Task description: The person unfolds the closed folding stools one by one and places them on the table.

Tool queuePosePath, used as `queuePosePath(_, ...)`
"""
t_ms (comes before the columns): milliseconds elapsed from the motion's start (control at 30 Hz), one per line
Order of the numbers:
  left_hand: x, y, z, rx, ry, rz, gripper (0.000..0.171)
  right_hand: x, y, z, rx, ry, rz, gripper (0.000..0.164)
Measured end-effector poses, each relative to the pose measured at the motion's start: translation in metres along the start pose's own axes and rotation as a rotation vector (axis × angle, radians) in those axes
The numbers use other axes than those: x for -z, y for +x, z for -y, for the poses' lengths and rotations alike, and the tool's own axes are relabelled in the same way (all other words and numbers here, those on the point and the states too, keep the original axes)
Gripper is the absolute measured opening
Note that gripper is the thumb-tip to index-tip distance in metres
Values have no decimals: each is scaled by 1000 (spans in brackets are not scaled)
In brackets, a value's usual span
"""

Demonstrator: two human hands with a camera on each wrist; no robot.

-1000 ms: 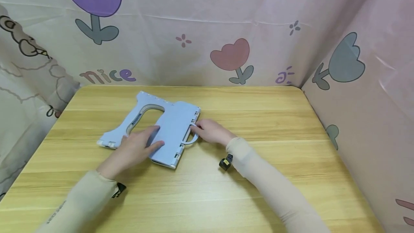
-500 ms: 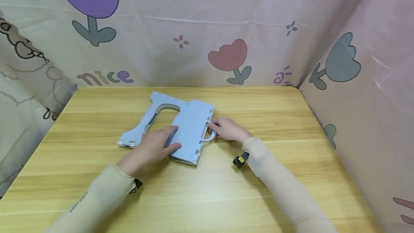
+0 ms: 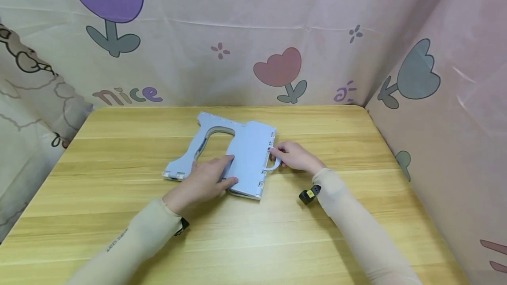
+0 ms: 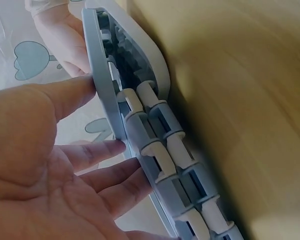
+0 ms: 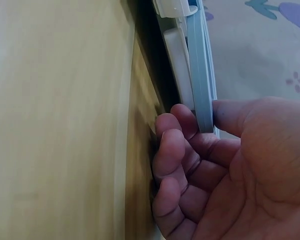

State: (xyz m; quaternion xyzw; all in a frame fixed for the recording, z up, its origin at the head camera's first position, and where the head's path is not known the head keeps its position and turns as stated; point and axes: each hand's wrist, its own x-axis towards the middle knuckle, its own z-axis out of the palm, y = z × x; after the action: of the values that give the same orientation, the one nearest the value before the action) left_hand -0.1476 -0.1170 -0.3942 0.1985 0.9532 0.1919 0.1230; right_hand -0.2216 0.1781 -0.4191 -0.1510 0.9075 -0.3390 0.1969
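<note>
A light-blue plastic folding stool (image 3: 249, 155), folded flat, lies on the wooden table with an arched opening toward its left side. My left hand (image 3: 202, 181) rests on it from the near left, thumb and fingers extended across its top. In the left wrist view, those fingers touch the panel beside a row of white and blue hinges (image 4: 162, 162). At the stool's right edge my right hand (image 3: 295, 155) holds the curved carrying handle (image 3: 274, 165). The right wrist view shows the thumb on one side of the handle (image 5: 202, 90) and curled fingers on the other.
The wooden table (image 3: 356, 232) extends around the stool on all sides. A patterned curtain (image 3: 190, 56) hangs behind it and along both sides. Small black devices are strapped at both wrists, one (image 3: 310, 195) under the right sleeve.
The folding stool has slid to the right across the table, with both hands moving along with it. The right hand keeps its hold on the handle, and the left stays on the panel.
</note>
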Motion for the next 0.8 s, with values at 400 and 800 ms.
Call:
queuePosePath(400, 1, -1, 11, -142, -75, -61, 68, 15, -8, -25, -29, 51, -12, 39)
queuePosePath(800, -2, 0, 23, -197, 102, -94, 49, 16, -10, -28, -23, 118, -4, 37)
